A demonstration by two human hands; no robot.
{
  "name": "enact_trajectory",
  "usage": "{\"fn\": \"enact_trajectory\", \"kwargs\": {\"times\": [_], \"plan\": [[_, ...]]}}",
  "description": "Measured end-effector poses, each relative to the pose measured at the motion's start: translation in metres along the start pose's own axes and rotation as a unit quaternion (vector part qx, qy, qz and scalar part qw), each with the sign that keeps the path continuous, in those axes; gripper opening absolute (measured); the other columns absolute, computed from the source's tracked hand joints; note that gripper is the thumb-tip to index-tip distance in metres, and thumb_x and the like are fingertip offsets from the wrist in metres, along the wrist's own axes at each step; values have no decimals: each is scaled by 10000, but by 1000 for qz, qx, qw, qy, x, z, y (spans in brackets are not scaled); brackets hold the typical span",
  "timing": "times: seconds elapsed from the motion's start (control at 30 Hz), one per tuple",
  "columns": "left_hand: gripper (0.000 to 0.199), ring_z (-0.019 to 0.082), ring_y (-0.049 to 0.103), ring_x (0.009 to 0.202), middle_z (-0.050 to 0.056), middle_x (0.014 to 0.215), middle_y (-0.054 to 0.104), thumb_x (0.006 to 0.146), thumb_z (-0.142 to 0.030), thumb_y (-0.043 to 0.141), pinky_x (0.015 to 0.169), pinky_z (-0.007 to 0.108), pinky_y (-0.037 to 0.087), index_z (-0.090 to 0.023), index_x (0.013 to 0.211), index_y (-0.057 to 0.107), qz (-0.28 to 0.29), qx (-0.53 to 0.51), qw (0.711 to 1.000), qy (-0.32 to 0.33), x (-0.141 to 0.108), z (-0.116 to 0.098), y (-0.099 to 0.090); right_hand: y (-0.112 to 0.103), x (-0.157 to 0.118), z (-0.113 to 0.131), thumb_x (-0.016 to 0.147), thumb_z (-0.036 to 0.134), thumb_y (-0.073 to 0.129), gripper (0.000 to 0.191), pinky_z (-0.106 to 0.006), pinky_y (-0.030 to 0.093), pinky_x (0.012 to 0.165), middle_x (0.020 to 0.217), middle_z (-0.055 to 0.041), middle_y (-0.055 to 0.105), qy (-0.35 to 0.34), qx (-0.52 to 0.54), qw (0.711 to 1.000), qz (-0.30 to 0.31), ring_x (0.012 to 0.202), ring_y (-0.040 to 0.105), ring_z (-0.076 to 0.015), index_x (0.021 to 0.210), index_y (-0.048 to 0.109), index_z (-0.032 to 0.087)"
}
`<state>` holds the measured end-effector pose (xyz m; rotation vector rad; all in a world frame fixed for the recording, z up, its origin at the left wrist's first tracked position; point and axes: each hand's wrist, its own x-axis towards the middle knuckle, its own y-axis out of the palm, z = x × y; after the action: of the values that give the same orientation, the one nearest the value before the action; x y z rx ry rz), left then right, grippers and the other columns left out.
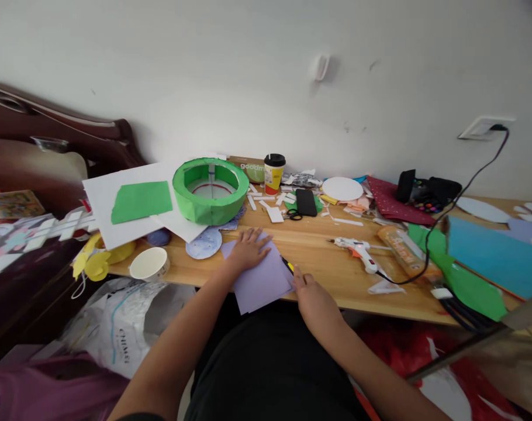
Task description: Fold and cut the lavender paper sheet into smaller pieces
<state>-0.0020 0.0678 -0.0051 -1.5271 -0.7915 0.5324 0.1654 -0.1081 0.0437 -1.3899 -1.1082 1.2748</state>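
Observation:
My left hand (249,250) lies flat on a pale purple sheet of paper (261,285), fingers spread over its upper part. The sheet sits at the table's front edge, and its lower corner sticks out past it. At the sheet's right side, my right hand (315,298) is closed around a black-and-yellow utility knife (287,265). The front of the knife points up and left, over the sheet's right edge; the rest is hidden by the fingers. A blue-tinted paper cutout (204,243) lies left of the sheet.
A green ring-shaped paper construction (211,213) stands at back left, near a paper bowl (149,264). A lidded cup (274,175), phone (306,202) and scissors (294,215) are further back. At right lies a glue gun (356,251) with its cord plugged into the wall socket (485,127).

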Motion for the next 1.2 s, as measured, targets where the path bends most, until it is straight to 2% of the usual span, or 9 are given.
{"fn": "enact_trajectory", "kwargs": {"times": [0.2, 0.33, 0.57, 0.7, 0.8, 0.87, 0.97, 1.1, 1.2], "plan": [[539, 343, 287, 1445, 87, 1596, 307, 1012, -529, 269, 1148, 570, 203, -347, 1513, 347, 4, 7, 1000, 2, 0, -2, -1, 8, -28, -12, 925, 2, 300, 604, -290, 543, 819, 1191, -161, 625, 4, -3, 1000, 1, 998, 666, -225, 1506, 365, 153], [529, 338, 287, 1446, 79, 1598, 306, 1014, -518, 275, 1148, 581, 200, -353, 1510, 350, 11, 9, 1000, -6, 1, -3, -3, 10, -43, -19, 968, 85, 302, 538, -332, 546, 845, 1199, -199, 625, -1, 10, 1000, 5, 1001, 665, -257, 1501, 371, 104], [530, 348, 256, 1455, 41, 1613, 277, 1006, -524, 300, 1159, 578, 179, -367, 1510, 350, 21, -8, 1000, -17, 3, -5, -3, 14, -78, -22, 973, 126, 311, 533, -355, 562, 758, 1181, -208, 624, 22, 23, 999, 39, 937, 680, -274, 1496, 403, 167], [532, 351, 255, 1456, 45, 1618, 264, 1012, -515, 287, 1158, 573, 180, -362, 1520, 330, 29, -5, 1000, -9, 2, -5, -4, 26, -113, -46, 969, 180, 340, 515, -341, 552, 654, 1104, -172, 655, 30, 34, 998, 38, 785, 693, -243, 1473, 441, 214], [524, 367, 266, 1451, 56, 1617, 265, 1016, -505, 278, 1144, 598, 189, -371, 1521, 322, 43, 2, 999, -8, 7, -5, -10, 19, -122, -69, 979, 276, 358, 467, -342, 535, 629, 1061, -131, 672, 55, 40, 998, 6, 773, 691, -244, 1425, 495, 244], [514, 387, 295, 1436, 65, 1603, 298, 1014, -498, 303, 1131, 636, 177, -393, 1517, 320, 72, 22, 997, -4, 12, -8, -17, 5, -110, -78, 992, 334, 339, 461, -350, 534, 667, 1108, -125, 666, 68, 46, 995, -63, 852, 684, -255, 1417, 496, 251], [548, 392, 331, 1420, 88, 1574, 356, 995, -470, 404, 1145, 643, 133, -385, 1527, 301, 85, 51, 995, 11, 11, -20, -29, -15, -61, -76, 1008, 342, 310, 466, -351, 519, 803, 1179, -133, 640, 35, 83, 984, -154, 1008, 640, -260, 1426, 476, 222], [625, 357, 252, 1466, 147, 1580, 326, 986, -539, 372, 1183, 575, 137, -234, 1529, 333, 20, 39, 998, 44, -26, -55, -29, -25, 29, -55, 964, 156, 326, 527, -355, 473, 922, 1216, -181, 586, -10, 112, 984, -142, 1105, 573, -267, 1485, 354, 85], [687, 328, 248, 1472, 144, 1601, 276, 966, -634, 303, 1184, 542, 182, -227, 1519, 344, 38, 8, 995, 96, -65, -76, -22, -37, 93, -51, 862, 1, 348, 691, -338, 390, 1029, 1316, -235, 492, -56, 97, 982, -152, 1229, 479, -266, 1533, 182, -6]]}}
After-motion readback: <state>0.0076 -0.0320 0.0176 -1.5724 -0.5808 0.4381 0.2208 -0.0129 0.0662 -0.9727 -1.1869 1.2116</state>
